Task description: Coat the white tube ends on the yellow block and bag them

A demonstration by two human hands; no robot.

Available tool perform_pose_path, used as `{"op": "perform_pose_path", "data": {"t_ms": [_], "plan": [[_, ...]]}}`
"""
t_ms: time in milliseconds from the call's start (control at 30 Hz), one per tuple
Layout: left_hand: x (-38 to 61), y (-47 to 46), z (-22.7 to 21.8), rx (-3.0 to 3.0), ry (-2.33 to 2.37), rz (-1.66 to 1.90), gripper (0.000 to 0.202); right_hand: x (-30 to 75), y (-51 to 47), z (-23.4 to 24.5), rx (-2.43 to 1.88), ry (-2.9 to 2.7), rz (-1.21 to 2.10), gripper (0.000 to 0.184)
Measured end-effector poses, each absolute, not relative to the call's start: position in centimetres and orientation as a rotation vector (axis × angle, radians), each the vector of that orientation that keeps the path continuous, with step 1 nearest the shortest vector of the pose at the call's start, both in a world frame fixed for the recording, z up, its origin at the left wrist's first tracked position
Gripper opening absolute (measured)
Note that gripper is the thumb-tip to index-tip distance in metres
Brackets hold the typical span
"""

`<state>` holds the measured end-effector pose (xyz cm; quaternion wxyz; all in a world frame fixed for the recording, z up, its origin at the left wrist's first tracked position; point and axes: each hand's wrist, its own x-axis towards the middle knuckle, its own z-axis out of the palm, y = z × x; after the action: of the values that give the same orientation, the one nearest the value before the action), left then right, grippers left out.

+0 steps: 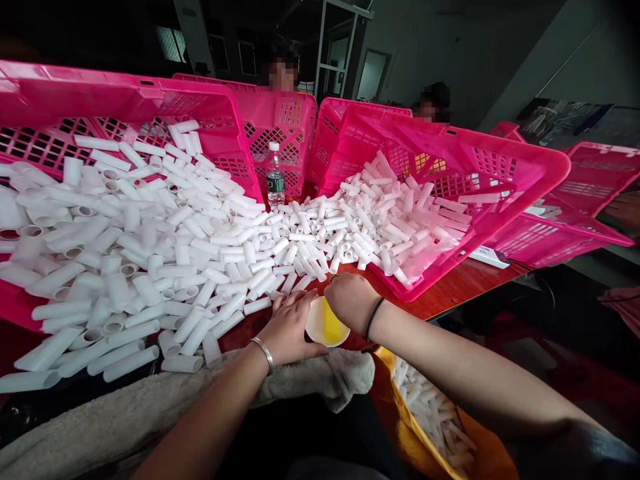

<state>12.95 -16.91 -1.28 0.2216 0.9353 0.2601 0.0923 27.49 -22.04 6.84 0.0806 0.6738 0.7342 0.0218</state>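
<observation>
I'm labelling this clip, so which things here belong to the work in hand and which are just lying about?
In hand: left hand and right hand touching a small white cup with yellow inside; heap of white plastic tubes; tipped pink plastic crates; orange bag of tubes.
Lying about: clear plastic water bottle; beige fleece cloth.

White cup, yellow inside.
</observation>
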Motion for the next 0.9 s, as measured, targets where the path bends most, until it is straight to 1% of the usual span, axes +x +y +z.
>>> {"op": "perform_pose_path", "data": {"t_ms": [100,167,233,300,433,600,733,833,900], "plan": [[12.9,-16.9,-1.7,2.559,0.708,0.284,0.1,25.5,-21.7,6.0,2.033,2.173,0.061,0.008],[12.8,-16.9,-1.8,2.553,0.686,0.313,0.098,24.9,-21.9,5.1,2.061,2.175,0.045,0.012],[12.8,-17.0,-1.8,2.543,0.688,0.322,0.099,25.2,-22.0,4.4,2.095,2.202,0.01,0.012],[12.8,-17.1,-1.8,2.531,0.714,0.31,0.101,26.5,-21.9,3.9,2.132,2.253,-0.048,0.008],[12.7,-17.2,-1.7,2.504,0.731,0.316,0.103,30.5,-22.0,3.0,2.22,2.407,-0.243,0.021],[12.6,-17.3,-1.8,2.493,0.715,0.33,0.104,33.1,-23.1,1.0,2.34,2.595,-0.562,0.018],[12.6,-17.4,-1.9,2.479,0.733,0.324,0.105,33.6,-23.5,-0.7,2.414,2.667,-0.757,0.021],[12.6,-17.3,-2.0,2.466,0.748,0.312,0.107,33.8,-23.1,-1.4,2.429,2.698,-0.843,0.022],[12.6,-17.3,-2.0,2.465,0.751,0.306,0.107,33.8,-22.8,-1.3,2.419,2.716,-0.851,0.019]]}}
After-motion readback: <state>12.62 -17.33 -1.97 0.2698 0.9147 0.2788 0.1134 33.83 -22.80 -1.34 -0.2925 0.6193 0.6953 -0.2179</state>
